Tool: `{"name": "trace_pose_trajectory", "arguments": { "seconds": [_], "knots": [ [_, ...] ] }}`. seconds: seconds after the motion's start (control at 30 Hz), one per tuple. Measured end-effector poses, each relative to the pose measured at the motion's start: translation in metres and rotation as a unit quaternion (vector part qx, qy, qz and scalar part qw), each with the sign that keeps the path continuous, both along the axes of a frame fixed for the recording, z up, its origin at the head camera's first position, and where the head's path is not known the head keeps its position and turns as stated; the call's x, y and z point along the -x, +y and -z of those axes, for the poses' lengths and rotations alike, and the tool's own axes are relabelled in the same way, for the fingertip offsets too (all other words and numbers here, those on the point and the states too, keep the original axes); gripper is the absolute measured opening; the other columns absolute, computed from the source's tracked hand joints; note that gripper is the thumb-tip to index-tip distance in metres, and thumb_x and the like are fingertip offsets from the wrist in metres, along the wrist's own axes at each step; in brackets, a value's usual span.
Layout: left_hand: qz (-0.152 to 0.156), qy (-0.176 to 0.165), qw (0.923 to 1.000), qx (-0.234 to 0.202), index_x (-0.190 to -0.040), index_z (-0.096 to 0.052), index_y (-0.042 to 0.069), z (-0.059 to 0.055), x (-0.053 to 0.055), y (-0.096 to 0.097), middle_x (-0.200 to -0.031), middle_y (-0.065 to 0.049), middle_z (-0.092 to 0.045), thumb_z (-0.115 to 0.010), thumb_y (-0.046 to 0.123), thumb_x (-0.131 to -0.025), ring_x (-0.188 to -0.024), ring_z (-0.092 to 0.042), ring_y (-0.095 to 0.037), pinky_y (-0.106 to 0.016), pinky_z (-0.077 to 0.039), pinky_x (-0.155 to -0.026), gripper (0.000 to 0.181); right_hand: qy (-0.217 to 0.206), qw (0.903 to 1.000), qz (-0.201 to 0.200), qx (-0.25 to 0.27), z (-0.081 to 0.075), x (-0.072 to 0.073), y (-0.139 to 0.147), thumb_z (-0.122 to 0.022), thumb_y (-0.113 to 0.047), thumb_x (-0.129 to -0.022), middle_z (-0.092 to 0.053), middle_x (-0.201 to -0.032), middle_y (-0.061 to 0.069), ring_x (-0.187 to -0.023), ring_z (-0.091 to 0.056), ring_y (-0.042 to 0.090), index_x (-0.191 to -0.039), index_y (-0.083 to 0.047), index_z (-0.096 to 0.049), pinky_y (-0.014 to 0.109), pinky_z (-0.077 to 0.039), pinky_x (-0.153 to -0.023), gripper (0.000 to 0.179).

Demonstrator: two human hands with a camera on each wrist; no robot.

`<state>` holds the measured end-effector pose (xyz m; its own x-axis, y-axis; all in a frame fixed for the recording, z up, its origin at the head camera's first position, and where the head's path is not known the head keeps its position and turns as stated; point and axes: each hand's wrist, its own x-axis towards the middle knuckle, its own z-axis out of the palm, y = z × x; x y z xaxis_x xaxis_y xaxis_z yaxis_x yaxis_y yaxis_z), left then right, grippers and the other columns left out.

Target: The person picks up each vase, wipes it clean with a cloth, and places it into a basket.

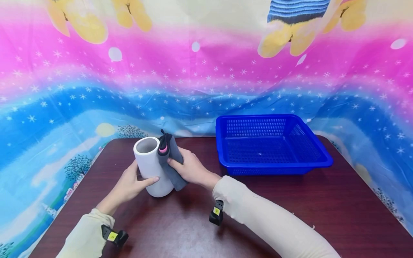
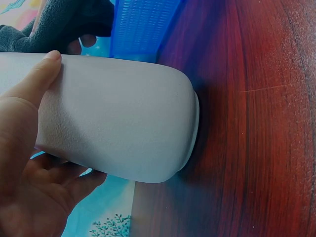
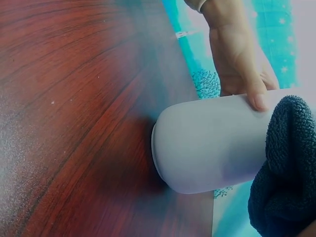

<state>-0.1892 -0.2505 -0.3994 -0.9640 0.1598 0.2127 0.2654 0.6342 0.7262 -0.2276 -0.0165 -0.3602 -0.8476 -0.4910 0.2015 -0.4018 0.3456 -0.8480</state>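
A white cylindrical vase with an open top stands near the far left of the table, its base right at the tabletop. My left hand grips it from the left, thumb across the front and fingers behind. On the vase's right side, my right hand holds a dark grey fuzzy towel pressed up to the wall. A black cord-like bundle with a pink bit shows at the towel's top, by the vase's rim. The towel covers part of the vase in the right wrist view.
A blue perforated plastic basket stands on the dark wood table, right of the hands. Behind the table hangs a colourful printed cloth. Each sleeve carries a small black camera mount, one by the left wrist.
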Motion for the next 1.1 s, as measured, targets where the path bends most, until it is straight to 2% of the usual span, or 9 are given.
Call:
{"name": "trace_pose_trajectory", "arguments": {
  "seconds": [0.23,0.53,0.63,0.87,1.1],
  "knots": [
    [-0.002,-0.004,1.0,-0.001,-0.149,-0.036,0.006,0.001,0.001,-0.001,-0.136,-0.022,-0.06,-0.079,0.03,-0.088,-0.12,-0.063,-0.039,-0.055,-0.056,-0.096,0.079,0.01,0.9999,0.002,-0.008,0.002,0.001,0.0,-0.061,-0.022,-0.099,-0.073,-0.117,0.009,-0.1,-0.072,0.019,-0.124,-0.011,-0.063,0.029,-0.058,-0.085,0.027],
    [0.001,-0.004,1.0,-0.004,-0.149,-0.036,0.007,0.002,0.0,-0.001,-0.136,-0.022,-0.06,-0.079,0.03,-0.088,-0.119,-0.064,-0.038,-0.054,-0.056,-0.096,0.078,0.014,0.9998,0.008,-0.014,0.008,0.001,-0.001,-0.062,-0.022,-0.099,-0.073,-0.117,0.009,-0.101,-0.072,0.02,-0.123,-0.012,-0.063,0.03,-0.058,-0.088,0.026],
    [-0.002,-0.005,1.0,-0.003,-0.149,-0.036,0.007,0.002,0.0,-0.001,-0.136,-0.021,-0.06,-0.08,0.031,-0.088,-0.119,-0.064,-0.037,-0.053,-0.056,-0.096,0.078,0.014,0.9997,0.009,-0.02,0.012,0.001,0.0,-0.061,-0.023,-0.099,-0.073,-0.117,0.008,-0.1,-0.072,0.019,-0.123,-0.013,-0.063,0.031,-0.058,-0.088,0.026],
    [-0.007,-0.01,0.9999,0.001,-0.15,-0.035,0.007,0.0,-0.002,-0.001,-0.138,-0.021,-0.058,-0.08,0.032,-0.088,-0.122,-0.062,-0.038,-0.056,-0.055,-0.097,0.081,0.024,0.9963,0.018,-0.08,0.028,0.001,0.004,-0.063,-0.024,-0.098,-0.074,-0.112,0.007,-0.093,-0.07,0.017,-0.124,-0.015,-0.063,0.028,-0.056,-0.083,0.028],
    [-0.006,-0.009,0.9999,0.001,-0.151,-0.034,0.008,0.0,-0.001,0.0,-0.139,-0.021,-0.057,-0.08,0.033,-0.088,-0.123,-0.061,-0.039,-0.057,-0.055,-0.098,0.082,0.034,0.9956,0.021,-0.084,0.034,0.002,0.006,-0.063,-0.025,-0.097,-0.075,-0.108,0.006,-0.091,-0.071,0.018,-0.122,-0.016,-0.064,0.029,-0.056,-0.081,0.027]
  ]
}}
